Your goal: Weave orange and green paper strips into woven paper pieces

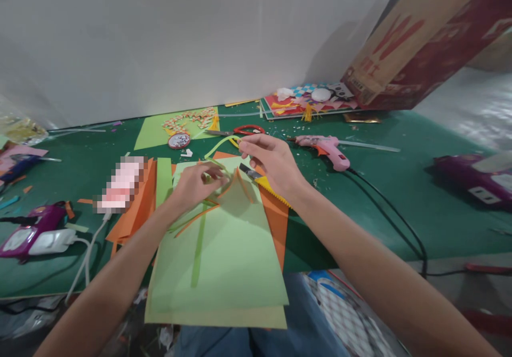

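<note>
My right hand is closed in a pinch on one end of a thin green paper strip, which arcs to the left. My left hand is curled low over several green and orange strips; what its fingers hold is partly hidden. An orange strip sticks out below the left hand, and another folded orange strip stands between the hands. Beneath them lies a stack of pale green paper sheets, reaching past the table's front edge. A yellow utility knife lies under my right wrist.
Red-handled scissors lie behind the hands. A pink glue gun with a black cord is to the right. Orange paper, a phone and a purple power strip are on the left. A cardboard box leans at back right.
</note>
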{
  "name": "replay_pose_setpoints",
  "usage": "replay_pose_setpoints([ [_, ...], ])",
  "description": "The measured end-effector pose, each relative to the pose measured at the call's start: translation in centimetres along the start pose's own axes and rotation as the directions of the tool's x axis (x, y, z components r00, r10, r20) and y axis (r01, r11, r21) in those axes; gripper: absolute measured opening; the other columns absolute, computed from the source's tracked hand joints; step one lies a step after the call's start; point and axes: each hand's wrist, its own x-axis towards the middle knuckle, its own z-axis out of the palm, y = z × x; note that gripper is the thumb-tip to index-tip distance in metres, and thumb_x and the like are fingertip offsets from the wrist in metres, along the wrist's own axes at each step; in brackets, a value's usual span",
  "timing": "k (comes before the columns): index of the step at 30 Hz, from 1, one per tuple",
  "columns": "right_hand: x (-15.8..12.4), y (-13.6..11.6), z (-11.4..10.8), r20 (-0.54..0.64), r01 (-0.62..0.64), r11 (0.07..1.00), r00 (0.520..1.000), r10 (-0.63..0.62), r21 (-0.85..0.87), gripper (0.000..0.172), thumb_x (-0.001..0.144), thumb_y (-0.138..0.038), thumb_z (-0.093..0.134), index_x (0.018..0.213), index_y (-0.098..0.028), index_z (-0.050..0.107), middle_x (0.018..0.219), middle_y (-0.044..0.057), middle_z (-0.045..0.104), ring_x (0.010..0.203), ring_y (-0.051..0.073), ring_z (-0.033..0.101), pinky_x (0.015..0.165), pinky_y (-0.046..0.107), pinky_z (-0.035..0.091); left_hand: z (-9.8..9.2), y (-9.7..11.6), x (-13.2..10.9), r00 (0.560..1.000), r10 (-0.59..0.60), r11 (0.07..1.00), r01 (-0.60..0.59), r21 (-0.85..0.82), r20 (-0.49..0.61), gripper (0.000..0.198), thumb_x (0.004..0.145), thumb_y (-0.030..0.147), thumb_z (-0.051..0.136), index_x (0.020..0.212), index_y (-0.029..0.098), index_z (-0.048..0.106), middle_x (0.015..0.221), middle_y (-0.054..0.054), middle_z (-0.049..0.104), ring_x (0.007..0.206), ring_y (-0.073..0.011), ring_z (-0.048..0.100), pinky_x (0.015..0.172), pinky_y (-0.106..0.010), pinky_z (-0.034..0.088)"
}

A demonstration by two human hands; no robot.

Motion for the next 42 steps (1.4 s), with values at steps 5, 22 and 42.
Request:
replay_pose_setpoints([
  [5, 0.1, -0.2, 0.0, -0.008, 0.026, 0.999, 1.000, -0.026, 0.046, 0.021, 0.061, -0.035, 0.077, 0.071, -0.019, 0.068, 0.062, -0.002, 0.059, 0.059, 0.008, 0.050, 0.048, 0.022, 0.037, 0.4, -0.2, -0.4, 0.975, 0.168, 0.961, -0.195, 0.194, 0.149, 0.018, 0.071, 0.037, 0.070, 0.078, 0.020, 0.066, 0.085, -0.004, 0.068, 0.091, -0.0217, 0.060, 0.081, -0.032, 0.048],
  [22, 0.2, -0.1, -0.1, -0.011, 0.034, 0.999, 0.999, -0.034, 0.033, 0.021, 0.061, -0.035, 0.077, 0.072, -0.019, 0.068, 0.066, -0.001, 0.059, 0.060, 0.009, 0.051, 0.047, 0.022, 0.036, -0.5, 0.1, 0.3, 0.983, -0.181, 0.941, 0.184, -0.284, 0.039, 0.015, 0.071, 0.028, 0.060, 0.077, 0.018, 0.070, 0.085, -0.004, 0.072, 0.078, -0.0170, 0.063, 0.073, -0.028, 0.047],
  [42, -0.1, 0.6, 0.3, 0.157, 0.250, 0.876, 0.967, -0.202, -0.412, 0.007, 0.069, -0.027, 0.071, 0.071, -0.020, 0.068, 0.080, 0.002, 0.066, 0.073, 0.014, 0.058, 0.065, 0.029, 0.044, -1.1, 0.1, 0.6, 0.961, -0.277, 0.649, 0.206, -0.732, 0.025, 0.020, 0.069, 0.034, 0.067, 0.075, 0.017, 0.058, 0.077, -0.006, 0.069, 0.076, -0.0186, 0.068, 0.074, -0.032, 0.051],
])
